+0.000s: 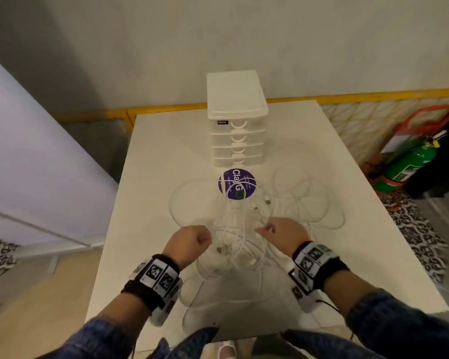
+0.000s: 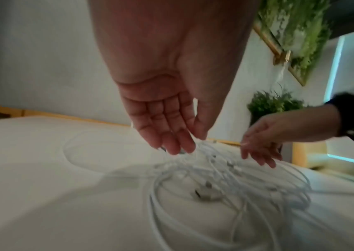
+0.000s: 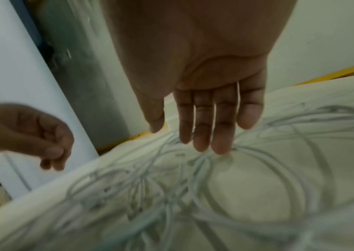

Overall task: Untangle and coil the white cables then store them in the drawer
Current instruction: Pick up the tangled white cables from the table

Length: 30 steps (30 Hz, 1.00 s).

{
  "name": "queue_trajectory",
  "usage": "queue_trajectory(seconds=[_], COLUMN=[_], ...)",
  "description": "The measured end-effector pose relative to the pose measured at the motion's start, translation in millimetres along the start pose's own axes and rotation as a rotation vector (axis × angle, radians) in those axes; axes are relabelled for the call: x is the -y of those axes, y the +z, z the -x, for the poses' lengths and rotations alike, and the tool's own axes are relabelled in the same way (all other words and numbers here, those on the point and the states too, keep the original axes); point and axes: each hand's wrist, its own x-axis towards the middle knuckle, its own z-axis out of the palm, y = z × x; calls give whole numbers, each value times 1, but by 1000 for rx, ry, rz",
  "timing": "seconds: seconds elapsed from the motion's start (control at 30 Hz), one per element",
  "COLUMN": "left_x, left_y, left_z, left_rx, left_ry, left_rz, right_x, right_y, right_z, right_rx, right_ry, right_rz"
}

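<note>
Nothing is coiled yet: the tangled white cables point(image 1: 233, 229) are approached by slack, empty left hand point(image 1: 189, 242) and right hand point(image 1: 285, 231), the drawer unit point(image 1: 236, 120) closed.

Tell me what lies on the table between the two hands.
In the head view, between the left hand and the right hand lies the middle of the tangled white cables, with several plug ends showing. Neither hand grips a strand yet.

White table point(image 1: 145, 161): tangled cables point(image 1: 233, 244), drawer unit point(image 1: 236, 120).
</note>
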Motion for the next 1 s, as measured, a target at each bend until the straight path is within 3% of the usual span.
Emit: queue_trajectory(seconds=[0.1, 0.27, 0.53, 0.63, 0.7, 0.8, 1.0], left_x=[-4, -2, 8, -1, -11, -29, -37], left_y=[16, 39, 57, 41, 21, -11, -66], left_z=[-9, -22, -30, -28, -27, -27, -26], left_rx=[57, 195, 196, 75, -88, -324, -657], left_ry=[109, 152, 84, 39, 33, 44, 84], left_rz=[-7, -244, -209, 32, 225, 404, 667], right_x=[8, -10, -12, -11, -18, -29, -63], right_y=[13, 26, -29, -54, -63, -65, -50], right_z=[-6, -12, 6, 4, -5, -19, -31], right_rx=[117, 44, -344, -449, -461, -370, -244], right_ry=[38, 67, -43, -68, -30, 54, 155], right_rz=[72, 45, -761, -717, -617, -397, -98])
